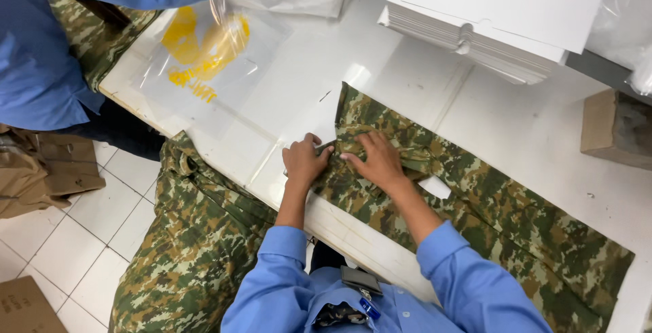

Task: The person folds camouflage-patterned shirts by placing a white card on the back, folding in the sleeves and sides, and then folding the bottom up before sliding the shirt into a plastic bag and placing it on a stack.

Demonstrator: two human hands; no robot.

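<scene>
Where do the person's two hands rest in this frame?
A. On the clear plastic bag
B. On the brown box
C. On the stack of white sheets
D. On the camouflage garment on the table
D: the left hand and right hand press side by side on the camouflage garment lying on the white table.

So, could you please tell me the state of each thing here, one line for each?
Camouflage garment: spread flat on the table, one end being folded.
Left hand: pressing the garment's folded edge.
Right hand: flat on the fold.
Plastic bag: empty, lying flat.
White sheets: stacked.
Camouflage pile: heaped beside the table, hanging toward the floor.
</scene>
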